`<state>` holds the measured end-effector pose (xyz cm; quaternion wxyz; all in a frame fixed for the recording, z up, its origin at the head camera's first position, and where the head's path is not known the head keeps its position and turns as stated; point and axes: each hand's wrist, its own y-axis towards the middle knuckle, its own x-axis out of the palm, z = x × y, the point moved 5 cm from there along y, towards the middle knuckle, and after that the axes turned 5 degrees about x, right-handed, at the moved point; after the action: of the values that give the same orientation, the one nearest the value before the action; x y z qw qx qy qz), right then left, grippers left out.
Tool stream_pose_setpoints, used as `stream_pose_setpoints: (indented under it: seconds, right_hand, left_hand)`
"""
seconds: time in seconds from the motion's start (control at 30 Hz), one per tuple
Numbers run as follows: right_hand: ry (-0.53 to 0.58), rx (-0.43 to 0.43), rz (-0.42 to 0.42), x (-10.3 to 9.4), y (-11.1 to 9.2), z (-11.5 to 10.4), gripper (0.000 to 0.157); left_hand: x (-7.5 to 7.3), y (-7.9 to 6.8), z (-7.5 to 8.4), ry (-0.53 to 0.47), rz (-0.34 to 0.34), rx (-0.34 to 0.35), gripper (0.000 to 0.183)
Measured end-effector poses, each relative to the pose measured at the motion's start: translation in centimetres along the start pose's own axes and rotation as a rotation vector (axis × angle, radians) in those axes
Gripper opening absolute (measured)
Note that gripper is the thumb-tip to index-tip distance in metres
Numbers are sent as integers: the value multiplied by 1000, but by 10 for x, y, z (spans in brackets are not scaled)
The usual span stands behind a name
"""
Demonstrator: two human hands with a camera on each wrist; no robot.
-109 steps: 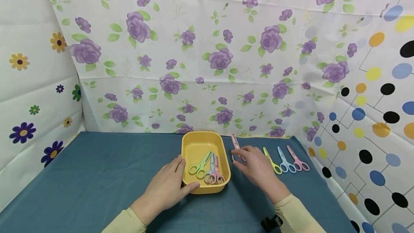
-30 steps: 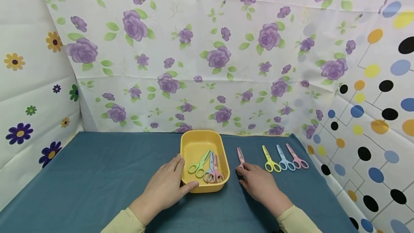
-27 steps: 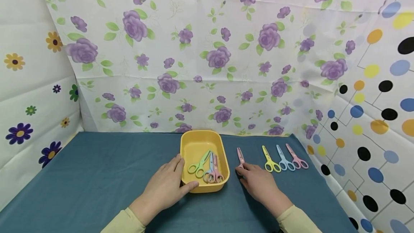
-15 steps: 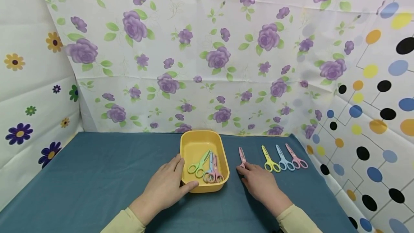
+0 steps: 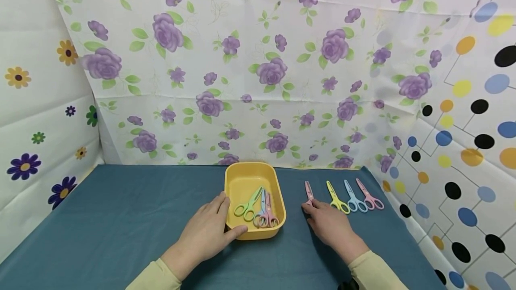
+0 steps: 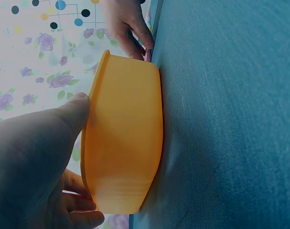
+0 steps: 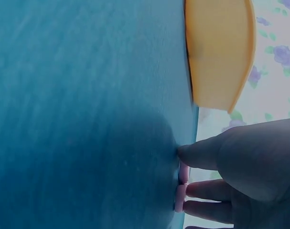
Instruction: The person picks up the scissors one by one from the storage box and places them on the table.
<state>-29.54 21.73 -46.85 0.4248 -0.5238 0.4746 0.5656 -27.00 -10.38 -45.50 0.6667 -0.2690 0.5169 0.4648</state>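
Note:
In the head view, a yellow plastic tray holds green scissors, blue scissors and pink scissors. My left hand rests against its left side, fingers extended along the wall and thumb on the front rim. To the tray's right, my right hand pinches another pair of pink scissors by the handles, blades pointing to the back. In the right wrist view, the thumb and fingers stand about the pink handle rings, low at the cloth. My right fingertips partly cover these handles.
Right of my right hand lie yellow scissors, light blue scissors and pink scissors in a row, blades toward the back. A blue cloth covers the table. Flowered sheeting hangs behind it, dotted sheeting at the right.
My right hand first drew the pink scissors from beside the tray toward me, then slid them right, close to the yellow pair. My left hand and the tray have stayed put.

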Motion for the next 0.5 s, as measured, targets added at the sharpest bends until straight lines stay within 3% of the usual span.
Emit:
stream_pose_setpoints:
  seconds: [0.5]
  right_hand:
    - [15,33,-40,-1,1,16,45]
  left_hand:
    - [-1,-1,1,6,0,8,104]
